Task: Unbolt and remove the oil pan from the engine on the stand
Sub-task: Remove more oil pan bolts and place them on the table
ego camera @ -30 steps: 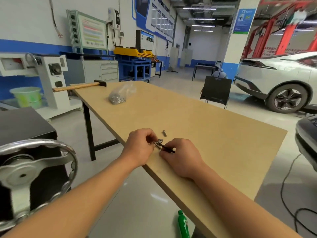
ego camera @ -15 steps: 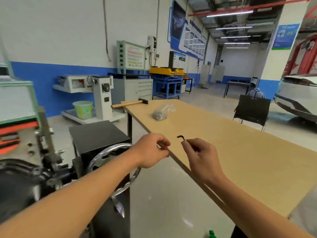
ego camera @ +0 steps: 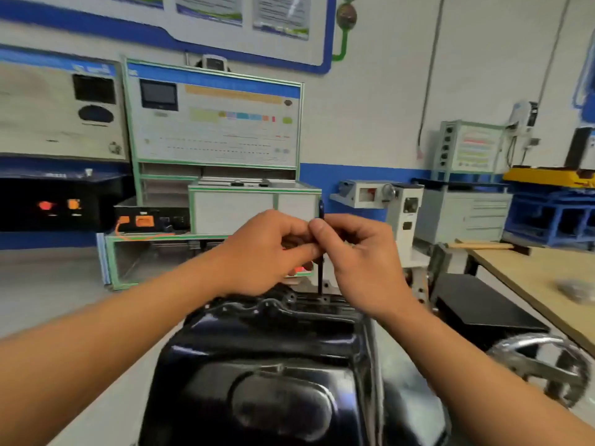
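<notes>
The black oil pan (ego camera: 277, 365) sits directly below your grip. It looks stiff, weighty and slick, so take it by its flange edges. Your left hand (ego camera: 264, 252) and right hand (ego camera: 363, 262) both pinch the thin hex key (ego camera: 321, 280), which stands upright with its tip at the pan's far flange.

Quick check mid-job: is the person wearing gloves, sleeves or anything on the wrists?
No gloves on the left hand or right hand. No rings, watch or wristband show. Both forearms are uncovered down to the frame edge, so no sleeve is in view.
</notes>
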The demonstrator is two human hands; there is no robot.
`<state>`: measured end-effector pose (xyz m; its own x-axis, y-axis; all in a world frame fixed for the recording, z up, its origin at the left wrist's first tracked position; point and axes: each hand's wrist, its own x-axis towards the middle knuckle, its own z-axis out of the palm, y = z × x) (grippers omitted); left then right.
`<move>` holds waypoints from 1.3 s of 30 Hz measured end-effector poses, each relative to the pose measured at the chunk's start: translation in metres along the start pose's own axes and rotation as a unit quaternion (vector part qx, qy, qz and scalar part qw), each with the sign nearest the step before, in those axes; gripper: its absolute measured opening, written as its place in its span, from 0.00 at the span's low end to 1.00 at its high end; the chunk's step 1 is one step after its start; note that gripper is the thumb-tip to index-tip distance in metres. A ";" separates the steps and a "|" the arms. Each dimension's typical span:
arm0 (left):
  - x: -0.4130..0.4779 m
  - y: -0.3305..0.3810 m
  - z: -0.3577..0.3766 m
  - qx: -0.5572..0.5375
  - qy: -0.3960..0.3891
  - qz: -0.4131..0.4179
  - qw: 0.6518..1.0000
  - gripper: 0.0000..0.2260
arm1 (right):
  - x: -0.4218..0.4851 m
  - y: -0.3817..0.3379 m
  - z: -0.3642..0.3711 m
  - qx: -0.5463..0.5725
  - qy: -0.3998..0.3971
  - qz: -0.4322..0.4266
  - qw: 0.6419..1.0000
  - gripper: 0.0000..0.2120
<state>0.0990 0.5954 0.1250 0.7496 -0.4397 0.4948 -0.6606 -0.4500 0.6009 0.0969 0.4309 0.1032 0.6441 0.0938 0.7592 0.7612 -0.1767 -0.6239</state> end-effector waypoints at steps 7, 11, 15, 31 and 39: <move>-0.054 -0.066 -0.051 -0.038 0.056 -0.056 0.996 0.07 | 0.001 0.027 0.086 -0.071 -0.068 -0.075 0.992 0.12; -0.058 -0.088 -0.049 -0.035 0.058 -0.084 0.994 0.07 | 0.004 0.043 0.100 -0.145 -0.100 -0.139 0.975 0.07; -0.058 -0.102 -0.047 -0.042 0.087 -0.080 0.992 0.06 | 0.008 0.053 0.106 -0.158 -0.110 -0.171 0.966 0.07; -0.081 -0.128 -0.037 -0.119 0.140 -0.035 0.982 0.16 | 0.008 0.057 0.122 -0.200 -0.176 -0.216 0.939 0.09; -0.084 -0.126 -0.041 -0.125 0.141 -0.030 0.982 0.13 | 0.005 0.057 0.121 -0.197 -0.165 -0.243 0.935 0.08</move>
<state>0.1208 0.7205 0.0335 0.7918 -0.1695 0.5867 -0.6105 -0.2487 0.7520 0.1525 0.5399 0.0496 0.2667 0.5423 0.7968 0.9251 -0.3759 -0.0538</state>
